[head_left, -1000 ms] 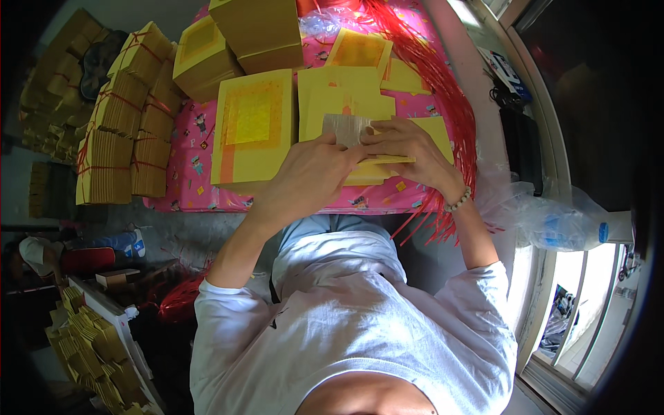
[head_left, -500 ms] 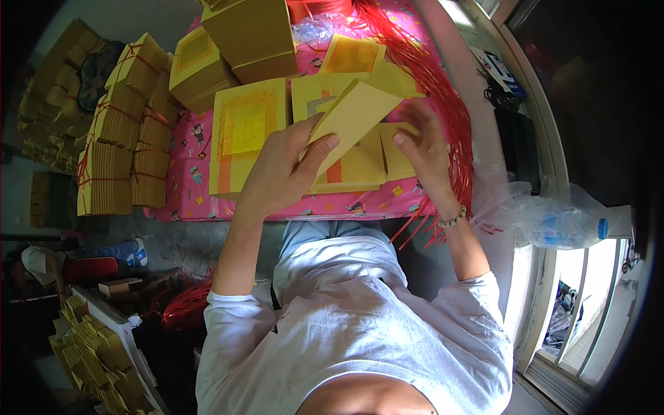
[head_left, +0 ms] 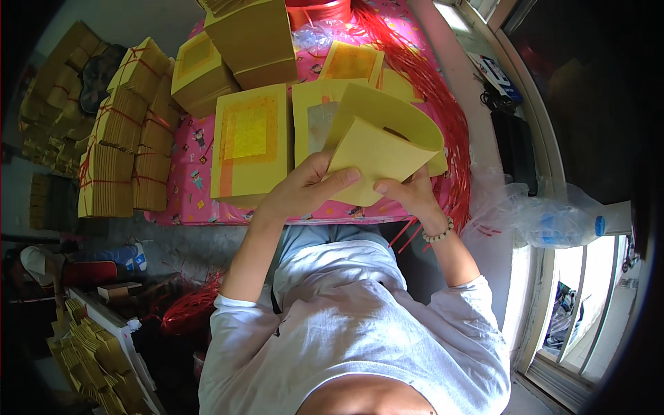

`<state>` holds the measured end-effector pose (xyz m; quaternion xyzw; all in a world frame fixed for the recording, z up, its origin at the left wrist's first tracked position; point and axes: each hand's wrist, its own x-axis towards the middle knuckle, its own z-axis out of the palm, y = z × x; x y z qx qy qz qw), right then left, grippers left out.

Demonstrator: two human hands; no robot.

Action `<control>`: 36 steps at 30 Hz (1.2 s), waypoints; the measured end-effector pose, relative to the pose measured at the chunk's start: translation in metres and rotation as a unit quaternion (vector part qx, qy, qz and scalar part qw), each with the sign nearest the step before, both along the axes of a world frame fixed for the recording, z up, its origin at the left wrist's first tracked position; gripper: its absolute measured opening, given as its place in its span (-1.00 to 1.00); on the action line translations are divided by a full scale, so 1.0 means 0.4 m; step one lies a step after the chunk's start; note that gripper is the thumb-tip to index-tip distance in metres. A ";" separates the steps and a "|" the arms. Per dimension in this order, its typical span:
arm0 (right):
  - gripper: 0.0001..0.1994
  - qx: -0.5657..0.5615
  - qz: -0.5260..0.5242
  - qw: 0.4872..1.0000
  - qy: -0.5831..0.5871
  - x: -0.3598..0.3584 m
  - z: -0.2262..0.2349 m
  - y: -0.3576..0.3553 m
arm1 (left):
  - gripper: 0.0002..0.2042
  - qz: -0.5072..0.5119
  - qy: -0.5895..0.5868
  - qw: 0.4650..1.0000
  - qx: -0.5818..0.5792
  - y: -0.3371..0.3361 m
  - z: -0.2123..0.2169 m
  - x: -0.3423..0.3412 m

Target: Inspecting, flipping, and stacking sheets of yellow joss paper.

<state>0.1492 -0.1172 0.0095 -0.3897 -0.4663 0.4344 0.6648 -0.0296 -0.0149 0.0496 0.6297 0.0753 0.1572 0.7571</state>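
Two hands on it, left hand (head_left: 308,187) and right hand (head_left: 417,197) each pinched thumb-over-fingers on the yellow paper (head_left: 377,163), which bows up in a loose fold above the near side of the pink tablecloth (head_left: 181,195)! It looks light and springy, likely easy to crease, so the lower edge and side corners seem the best hold; the count: one yellow paper in hand, its layers too close to number, one gold-patched stack (head_left: 252,135), one silver-patched sheet (head_left: 321,124) just beside that and one beaded bracelet (head_left: 437,237)

Plain yellow paper (head_left: 377,158), loosely curled over, tilted, above the pink cover (head_left: 182,164).
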 end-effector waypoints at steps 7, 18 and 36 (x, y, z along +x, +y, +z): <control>-0.63 0.000 -0.127 0.989 -0.073 0.003 0.030 0.024 | -0.74 0.276 0.043 0.912 0.300 -0.047 0.015 0.043; -0.65 0.001 -0.153 0.982 -0.109 0.001 0.034 0.060 | -0.68 0.313 -0.128 0.938 0.076 0.003 -0.061 0.105; -0.57 -0.025 -0.153 0.984 -0.090 0.028 0.037 0.122 | -0.65 0.237 -0.052 0.970 -0.011 0.070 -0.013 0.122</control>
